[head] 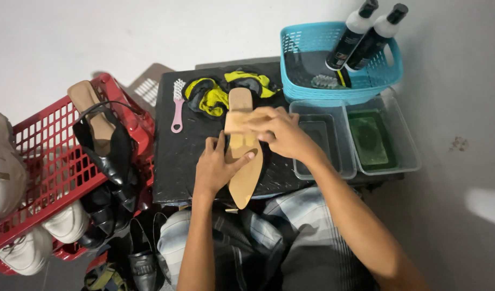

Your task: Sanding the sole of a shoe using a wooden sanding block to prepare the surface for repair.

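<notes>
A tan pointed flat shoe (242, 178) lay sole-up at the centre of a black tabletop (174, 161), toe at six o'clock and overhanging the near edge. The left hand (218, 167) clamped the shoe's left edge, thumb across the sole. The right hand (280, 132) was closed over a tan block-like brush (239, 123) pressed on the heel end. At eleven o'clock lay a pink brush (177, 105), at twelve a yellow-black cloth (212, 94). At two o'clock stood a blue basket (334, 89) with two bottles (366, 35); at three, two clear trays (385, 161). A red basket (48, 161) of shoes sat at nine. Hard strokes might have tipped the overhanging toe off the edge.
</notes>
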